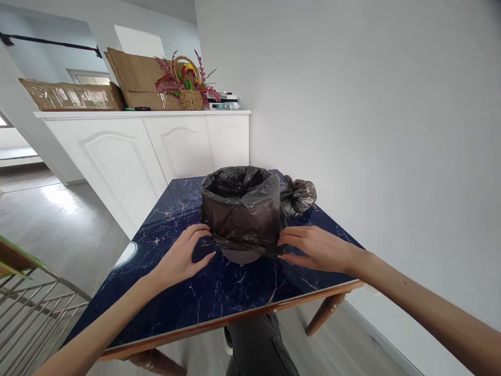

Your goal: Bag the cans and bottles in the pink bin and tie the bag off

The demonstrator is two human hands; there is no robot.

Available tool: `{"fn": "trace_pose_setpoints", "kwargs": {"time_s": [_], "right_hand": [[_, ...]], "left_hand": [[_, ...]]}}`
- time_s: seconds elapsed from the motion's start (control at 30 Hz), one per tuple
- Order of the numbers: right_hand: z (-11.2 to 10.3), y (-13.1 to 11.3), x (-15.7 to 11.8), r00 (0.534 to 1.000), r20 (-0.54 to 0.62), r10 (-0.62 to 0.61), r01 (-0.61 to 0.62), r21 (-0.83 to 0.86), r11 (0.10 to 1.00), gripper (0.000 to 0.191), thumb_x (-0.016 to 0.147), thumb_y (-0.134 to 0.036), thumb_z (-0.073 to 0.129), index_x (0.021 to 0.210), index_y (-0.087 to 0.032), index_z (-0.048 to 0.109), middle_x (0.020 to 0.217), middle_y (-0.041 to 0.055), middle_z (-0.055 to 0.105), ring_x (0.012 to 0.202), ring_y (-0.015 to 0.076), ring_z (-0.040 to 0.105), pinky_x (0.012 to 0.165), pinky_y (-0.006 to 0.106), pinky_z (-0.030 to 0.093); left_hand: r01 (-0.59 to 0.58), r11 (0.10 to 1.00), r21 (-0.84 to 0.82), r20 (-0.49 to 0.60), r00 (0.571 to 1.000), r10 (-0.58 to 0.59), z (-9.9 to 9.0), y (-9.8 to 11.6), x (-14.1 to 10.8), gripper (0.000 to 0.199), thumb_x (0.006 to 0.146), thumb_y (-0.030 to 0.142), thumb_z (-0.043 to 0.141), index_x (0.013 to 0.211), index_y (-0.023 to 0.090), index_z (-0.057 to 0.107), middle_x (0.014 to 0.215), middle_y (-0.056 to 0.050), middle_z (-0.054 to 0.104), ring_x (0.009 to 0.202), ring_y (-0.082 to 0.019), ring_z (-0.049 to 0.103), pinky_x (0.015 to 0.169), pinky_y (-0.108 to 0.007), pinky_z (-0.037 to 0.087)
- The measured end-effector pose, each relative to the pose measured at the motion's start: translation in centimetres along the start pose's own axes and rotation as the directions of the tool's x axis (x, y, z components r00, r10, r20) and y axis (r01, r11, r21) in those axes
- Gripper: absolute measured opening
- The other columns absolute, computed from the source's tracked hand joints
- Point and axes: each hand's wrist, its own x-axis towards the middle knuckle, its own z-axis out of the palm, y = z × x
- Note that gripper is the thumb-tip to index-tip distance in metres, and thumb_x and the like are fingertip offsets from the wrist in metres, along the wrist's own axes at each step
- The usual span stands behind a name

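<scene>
A round bin (pixel 240 256) stands on the dark blue marbled table, its pinkish base showing below a black plastic bag (pixel 242 219). The bag lines the bin and its edge is folded down over the outside. My left hand (pixel 186 256) is at the bag's lower left edge, thumb and fingers apart, fingertips touching the plastic. On the other side, my right hand (pixel 309 248) has its fingers at the bag's lower right edge; whether they pinch the plastic is hard to make out. A knotted black plastic bag (pixel 299 196) lies behind, to the right of the bin.
The table (pixel 168 308) has a wooden edge and meets the wall (pixel 371 130) on the right. Behind it stands a white cabinet (pixel 188 146) with cardboard boxes (pixel 78 96) and a flower basket (pixel 191 99) on top. A metal rack (pixel 43 313) is at lower left.
</scene>
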Motion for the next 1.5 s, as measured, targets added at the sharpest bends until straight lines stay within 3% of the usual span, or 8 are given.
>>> {"fn": "trace_pose_setpoints", "kwargs": {"time_s": [0.13,0.27,0.37,0.5,0.87,1.17,1.37,1.5], "right_hand": [[-2.2,-1.5,1.4,0.937,-0.35,-0.014,0.022,0.017,1.0,0.013,0.108,-0.027,0.059,0.109,-0.024,0.071,0.104,0.0072,0.078,0.089,0.0214,0.076,0.072,0.034,0.06],[-3.9,-2.2,4.0,0.816,-0.576,0.047,-0.054,0.006,0.999,0.027,0.104,-0.027,0.063,0.131,-0.028,0.064,0.134,0.0139,0.07,0.125,0.0319,0.068,0.102,0.052,0.057],[-4.2,-1.3,6.4,0.855,-0.513,0.076,-0.06,0.047,0.997,0.039,0.104,-0.036,0.068,0.141,-0.028,0.061,0.142,0.0126,0.068,0.137,0.0342,0.062,0.116,0.059,0.048],[-3.9,0.1,8.3,0.902,-0.431,-0.006,0.057,0.107,0.993,0.027,0.104,-0.046,0.069,0.121,-0.025,0.073,0.11,0.0069,0.081,0.109,0.0294,0.075,0.109,0.052,0.055],[-7.9,-3.5,2.2,0.947,-0.31,-0.082,0.073,-0.042,0.996,0.017,0.108,-0.039,0.065,0.112,-0.025,0.074,0.071,-0.0018,0.069,0.058,0.016,0.062,0.056,0.032,0.044],[-10.8,-1.4,-5.5,0.968,-0.231,0.095,-0.132,-0.154,0.979,0.019,0.111,-0.038,0.059,0.118,-0.028,0.073,0.098,0.0026,0.082,0.069,0.0196,0.075,0.06,0.034,0.054],[-10.8,1.9,-7.2,0.939,-0.293,0.179,-0.256,-0.247,0.935,0.037,0.11,-0.056,0.054,0.111,-0.027,0.077,0.098,0.0038,0.085,0.068,0.0189,0.077,0.061,0.034,0.06],[-11.5,3.1,-7.1,0.888,-0.274,0.371,-0.402,-0.067,0.913,0.043,0.101,-0.068,0.062,0.102,-0.028,0.079,0.099,0.0045,0.084,0.071,0.0174,0.076,0.051,0.028,0.056]], "left_hand": [[0.014,1.0,-0.017,-0.212,0.977,-0.017,1.6,0.1,-3.3,0.061,0.091,0.031,0.075,0.143,0.034,0.042,0.163,-0.015,0.039,0.148,-0.039,0.05,0.121,-0.063,0.047],[0.176,0.974,-0.141,-0.334,0.918,-0.215,3.4,-1.1,-4.6,0.047,0.093,0.031,0.07,0.132,0.03,0.045,0.142,-0.014,0.052,0.137,-0.035,0.059,0.111,-0.058,0.056],[0.399,0.855,-0.332,-0.228,0.845,-0.483,4.3,-2.9,-4.5,0.045,0.091,0.04,0.068,0.127,0.027,0.046,0.124,-0.01,0.06,0.116,-0.031,0.07,0.105,-0.054,0.059],[0.505,0.75,-0.428,-0.157,0.776,-0.611,4.6,-4.7,-4.8,0.04,0.089,0.049,0.066,0.116,0.025,0.05,0.111,-0.009,0.067,0.104,-0.029,0.074,0.101,-0.054,0.061],[0.502,0.748,-0.435,-0.138,0.783,-0.606,4.4,-4.5,-5.3,0.036,0.089,0.052,0.069,0.11,0.024,0.061,0.114,-0.01,0.072,0.106,-0.03,0.074,0.102,-0.051,0.06],[0.475,0.799,-0.367,-0.159,0.815,-0.557,4.6,-5.0,-5.4,0.036,0.091,0.051,0.063,0.112,0.021,0.062,0.114,-0.012,0.07,0.106,-0.029,0.073,0.101,-0.052,0.059],[0.455,0.822,-0.343,-0.183,0.826,-0.533,4.7,-5.1,-5.4,0.033,0.091,0.049,0.063,0.109,0.022,0.064,0.112,-0.01,0.07,0.104,-0.029,0.073,0.101,-0.051,0.06],[0.441,0.836,-0.325,-0.192,0.835,-0.515,4.6,-5.1,-5.5,0.031,0.092,0.048,0.062,0.107,0.022,0.064,0.111,-0.01,0.07,0.103,-0.028,0.073,0.1,-0.051,0.06]]}}
